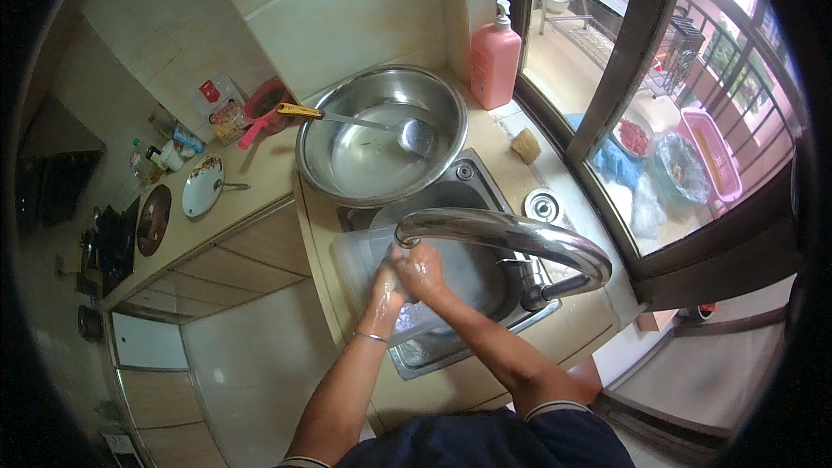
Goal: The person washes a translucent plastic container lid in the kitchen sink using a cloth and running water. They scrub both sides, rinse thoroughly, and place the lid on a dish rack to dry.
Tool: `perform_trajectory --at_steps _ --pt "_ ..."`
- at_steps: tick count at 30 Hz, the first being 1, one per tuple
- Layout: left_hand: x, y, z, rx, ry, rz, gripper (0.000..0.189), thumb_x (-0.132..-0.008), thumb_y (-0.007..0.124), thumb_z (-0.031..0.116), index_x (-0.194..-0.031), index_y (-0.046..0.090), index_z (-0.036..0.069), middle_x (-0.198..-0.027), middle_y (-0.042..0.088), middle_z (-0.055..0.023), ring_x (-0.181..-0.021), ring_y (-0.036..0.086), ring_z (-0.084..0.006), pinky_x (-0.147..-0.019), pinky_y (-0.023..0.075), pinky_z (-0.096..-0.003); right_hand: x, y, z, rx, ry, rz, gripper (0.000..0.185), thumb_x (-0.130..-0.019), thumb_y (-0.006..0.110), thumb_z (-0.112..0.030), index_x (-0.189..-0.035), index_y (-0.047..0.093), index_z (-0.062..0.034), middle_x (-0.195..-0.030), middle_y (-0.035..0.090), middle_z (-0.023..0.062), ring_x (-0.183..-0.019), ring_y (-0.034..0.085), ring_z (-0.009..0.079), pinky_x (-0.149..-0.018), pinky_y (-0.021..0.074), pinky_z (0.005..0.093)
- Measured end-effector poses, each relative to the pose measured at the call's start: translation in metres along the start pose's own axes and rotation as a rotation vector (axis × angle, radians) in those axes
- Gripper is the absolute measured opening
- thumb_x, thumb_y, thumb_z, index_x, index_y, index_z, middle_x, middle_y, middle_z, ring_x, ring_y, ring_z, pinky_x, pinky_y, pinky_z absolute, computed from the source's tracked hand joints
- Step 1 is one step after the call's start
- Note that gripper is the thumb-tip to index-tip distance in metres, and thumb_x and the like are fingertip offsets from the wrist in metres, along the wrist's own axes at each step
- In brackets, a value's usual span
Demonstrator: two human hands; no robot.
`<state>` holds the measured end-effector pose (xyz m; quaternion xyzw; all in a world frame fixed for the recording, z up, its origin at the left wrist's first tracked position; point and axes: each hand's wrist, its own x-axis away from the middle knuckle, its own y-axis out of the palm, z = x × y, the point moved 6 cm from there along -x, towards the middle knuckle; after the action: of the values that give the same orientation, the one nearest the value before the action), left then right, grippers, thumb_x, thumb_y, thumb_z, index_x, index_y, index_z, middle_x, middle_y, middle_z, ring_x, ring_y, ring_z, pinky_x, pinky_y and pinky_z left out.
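Note:
My left hand [388, 287] and my right hand [421, 271] press together under the spout of a chrome faucet [497, 229]. Both look wet, and the right hand's fingers are curled. Where they meet, the fingers overlap, so whether they hold something small is hidden. Beneath them a translucent plastic container [354, 265] rests over the stainless steel sink [491, 192], its left side overlapping the countertop. Crumpled, shiny material [408, 317] shows below my left hand; what it is cannot be made out.
A large steel basin [312, 162] holding cloudy water and a spatula [364, 121] stands behind the sink. To the right are a pink pump bottle [495, 65], a sponge [526, 146] and a sink strainer [544, 206]. A plate [203, 186] and red dipper [266, 104] sit left.

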<state>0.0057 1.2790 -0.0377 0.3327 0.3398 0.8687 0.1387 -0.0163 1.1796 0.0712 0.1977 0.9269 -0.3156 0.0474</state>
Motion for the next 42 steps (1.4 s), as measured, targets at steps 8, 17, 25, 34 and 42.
perform_trajectory --at_steps 8,17,25,34,42 --pt "0.017 0.023 0.004 0.222 -0.072 -0.276 0.031 -0.094 0.041 0.031 -0.101 0.059 0.007 -0.099 0.064 -0.0081 -0.089 0.06 -0.0254 -0.085 0.0476 -0.0417 0.012 0.031 -0.005 0.116 0.036 -0.144 0.021 -0.075 0.062 -0.022 -0.084 0.066 -0.004 -0.08 0.064 0.02 -0.078 0.061 0.0388 -0.075 0.0477 0.0489" --pt "-0.001 -0.005 -0.001 0.12 -0.013 -0.501 0.028 -0.095 0.045 0.032 -0.104 0.058 0.009 -0.105 0.061 -0.0069 -0.094 0.059 -0.0194 -0.085 0.0481 -0.0362 0.012 -0.001 -0.037 0.129 0.234 -0.362 0.032 -0.078 0.061 -0.029 -0.094 0.068 -0.0033 -0.094 0.064 0.0246 -0.086 0.062 0.0412 -0.078 0.048 0.0479" --pt "0.035 0.028 0.006 -0.172 -0.173 0.058 0.026 -0.089 0.056 0.02 -0.109 0.059 0.004 -0.105 0.064 -0.0079 -0.091 0.063 -0.0197 -0.083 0.0508 -0.0357 -0.005 -0.004 0.012 0.075 0.167 -0.168 0.036 -0.076 0.061 -0.022 -0.108 0.063 -0.0051 -0.11 0.058 0.0282 -0.106 0.053 0.0436 -0.095 0.0389 0.0479" --pt "0.048 0.058 0.069 -0.468 0.076 -0.085 0.04 -0.089 0.054 0.013 -0.128 0.047 0.003 -0.112 0.059 -0.0074 -0.095 0.06 -0.0173 -0.086 0.0477 -0.0318 -0.028 -0.032 -0.008 -0.434 0.059 -0.598 0.055 -0.077 0.065 -0.047 -0.111 0.061 -0.0044 -0.111 0.061 0.016 -0.106 0.056 0.0275 -0.091 0.0426 0.0361" --pt "0.064 0.059 0.084 -0.658 0.089 -0.014 0.061 -0.081 0.07 0.022 -0.132 0.042 0.003 -0.106 0.06 -0.0057 -0.09 0.058 -0.0151 -0.084 0.0473 -0.0294 -0.033 -0.051 0.007 -0.35 0.155 -0.527 0.039 -0.093 0.052 -0.033 -0.122 0.057 -0.0075 -0.127 0.054 0.0153 -0.116 0.049 0.0299 -0.1 0.0363 0.0392"
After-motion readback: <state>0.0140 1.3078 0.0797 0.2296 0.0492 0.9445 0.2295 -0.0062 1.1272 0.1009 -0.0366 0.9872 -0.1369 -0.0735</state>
